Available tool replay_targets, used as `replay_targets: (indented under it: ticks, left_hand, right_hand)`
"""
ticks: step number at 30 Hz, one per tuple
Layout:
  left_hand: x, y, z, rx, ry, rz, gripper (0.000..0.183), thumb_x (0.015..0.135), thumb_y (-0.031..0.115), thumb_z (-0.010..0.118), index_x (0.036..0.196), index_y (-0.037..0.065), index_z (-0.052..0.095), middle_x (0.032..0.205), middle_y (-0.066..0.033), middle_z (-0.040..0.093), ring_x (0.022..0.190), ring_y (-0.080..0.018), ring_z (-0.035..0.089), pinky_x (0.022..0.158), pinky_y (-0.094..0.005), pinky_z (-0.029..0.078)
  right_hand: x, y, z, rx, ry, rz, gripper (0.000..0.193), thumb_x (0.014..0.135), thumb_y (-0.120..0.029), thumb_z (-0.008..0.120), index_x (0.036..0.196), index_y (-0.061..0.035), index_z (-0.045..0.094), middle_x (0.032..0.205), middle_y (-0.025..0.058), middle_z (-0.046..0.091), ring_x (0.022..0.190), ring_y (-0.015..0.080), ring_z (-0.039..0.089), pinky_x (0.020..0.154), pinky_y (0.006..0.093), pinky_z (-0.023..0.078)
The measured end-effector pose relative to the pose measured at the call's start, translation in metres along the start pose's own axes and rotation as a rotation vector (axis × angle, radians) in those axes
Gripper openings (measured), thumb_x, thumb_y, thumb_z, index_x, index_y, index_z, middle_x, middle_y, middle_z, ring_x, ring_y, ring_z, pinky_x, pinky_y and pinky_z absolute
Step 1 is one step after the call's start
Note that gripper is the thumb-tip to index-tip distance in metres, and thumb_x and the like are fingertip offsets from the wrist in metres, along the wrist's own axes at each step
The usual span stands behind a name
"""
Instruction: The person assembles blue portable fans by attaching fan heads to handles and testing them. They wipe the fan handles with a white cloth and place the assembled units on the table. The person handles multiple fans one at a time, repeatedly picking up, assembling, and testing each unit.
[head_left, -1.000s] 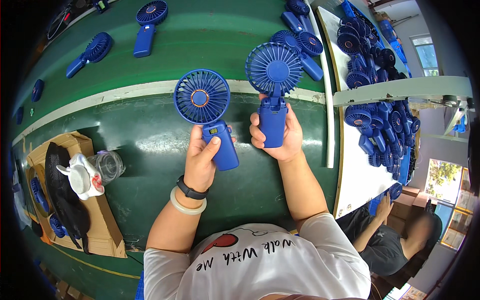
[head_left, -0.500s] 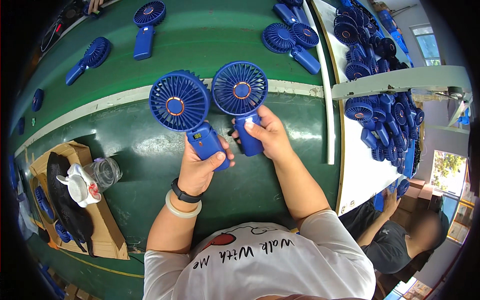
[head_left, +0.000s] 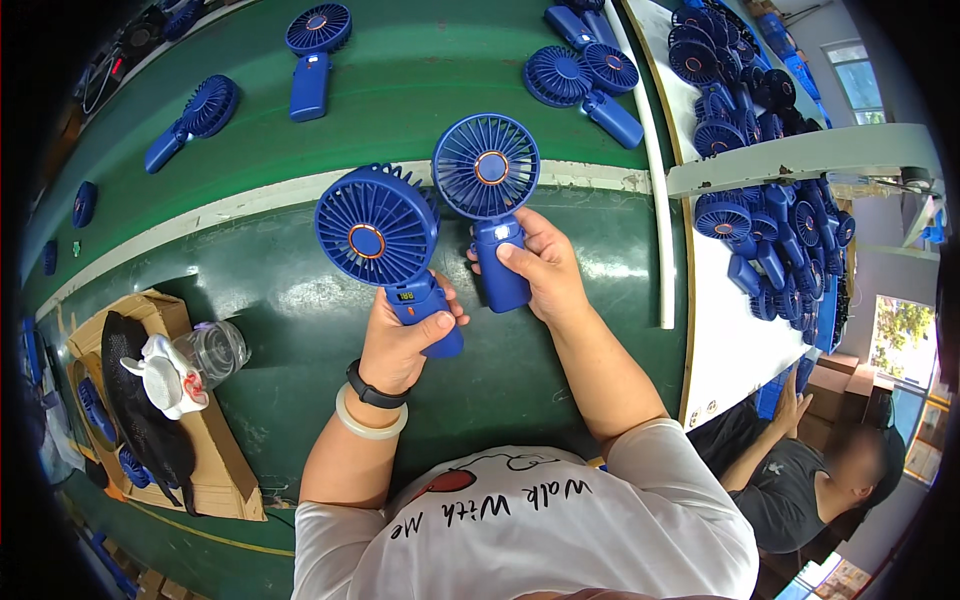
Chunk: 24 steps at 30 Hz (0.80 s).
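Note:
My left hand (head_left: 402,335) is closed round the handle of a blue handheld fan (head_left: 367,240), thumb across its front. A small lit display shows on that handle, just below the round fan head, which leans toward the left. Beside it, a second blue handheld fan (head_left: 490,168) stands more upright in my right hand (head_left: 545,268). My right thumb presses near a small pale patch at the top of its handle. The two fan heads are close together above the dark green table (head_left: 480,400).
Several blue fans (head_left: 310,85) lie on the green belt (head_left: 420,90) beyond a pale strip. On the right, a white pipe (head_left: 660,230) borders a white table (head_left: 740,350) heaped with fans. At left are a cardboard box (head_left: 220,440) and clear jar (head_left: 218,350). A person (head_left: 790,480) sits lower right.
The left fan has shifted right and slightly down, its head tilting more. The right fan has risen slightly. Fans at the belt's left have slid right, and another person's hand has left the upper left.

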<state>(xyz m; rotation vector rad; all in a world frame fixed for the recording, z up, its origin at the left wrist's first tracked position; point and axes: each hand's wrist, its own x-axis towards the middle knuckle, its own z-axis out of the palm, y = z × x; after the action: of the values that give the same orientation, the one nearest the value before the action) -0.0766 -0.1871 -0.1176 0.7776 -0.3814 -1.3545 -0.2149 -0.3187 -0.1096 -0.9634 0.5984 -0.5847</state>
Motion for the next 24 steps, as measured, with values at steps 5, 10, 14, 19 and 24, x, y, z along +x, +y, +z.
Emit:
replay_targets:
  ticks: [5,10,14,19,24]
  left_hand:
    - [-0.001,0.0,0.003,-0.056,0.002,0.019,0.049,0.073,0.009,0.074,0.115,0.007,0.048,0.105,-0.0053,0.053,0.097,-0.0177,0.055,0.08,-0.0364,0.051]
    - [0.0,-0.008,-0.006,-0.113,-0.013,0.118,0.063,0.076,0.028,0.074,0.126,0.008,0.043,0.125,-0.0076,0.046,0.116,-0.0216,0.046,0.09,-0.0417,0.046]
    - [0.003,-0.005,0.001,-0.067,-0.012,0.156,0.073,0.078,0.046,0.066,0.132,0.006,0.037,0.131,-0.009,0.042,0.117,-0.0222,0.046,0.093,-0.0422,0.044]
    - [0.0,0.0,-0.004,0.001,-0.103,0.112,0.079,0.08,0.054,0.059,0.134,0.004,0.032,0.134,-0.0088,0.04,0.112,-0.0234,0.05,0.092,-0.0386,0.044]
    - [-0.001,-0.003,-0.005,0.021,0.058,0.138,0.057,0.085,0.055,0.051,0.113,0.006,0.045,0.135,-0.0123,0.036,0.108,-0.0242,0.051,0.081,-0.0388,0.051]
  right_hand:
    - [0.001,0.005,0.002,0.004,-0.003,-0.07,0.048,0.081,-0.003,0.059,0.125,0.0002,0.043,0.108,0.0084,0.058,0.098,0.0147,0.057,0.087,0.0286,0.044]
    - [0.002,0.008,0.002,0.007,-0.013,-0.086,0.048,0.08,0.0,0.06,0.125,0.0009,0.043,0.112,0.0076,0.056,0.102,0.0142,0.055,0.091,0.0285,0.042]
    - [0.0,0.009,0.006,-0.008,0.019,-0.133,0.044,0.081,-0.007,0.061,0.121,0.0005,0.045,0.112,0.0131,0.058,0.101,0.0225,0.058,0.091,0.0343,0.045]
    - [-0.011,0.002,0.021,-0.697,-0.198,-0.287,0.047,0.084,-0.018,0.063,0.125,-0.0028,0.046,0.13,0.0158,0.039,0.12,0.0259,0.04,0.096,0.0367,0.038]
    - [0.047,-0.054,-0.029,-1.261,0.151,-0.55,0.056,0.076,-0.019,0.069,0.126,-0.0071,0.047,0.122,0.019,0.045,0.115,0.0337,0.043,0.096,0.0412,0.037]
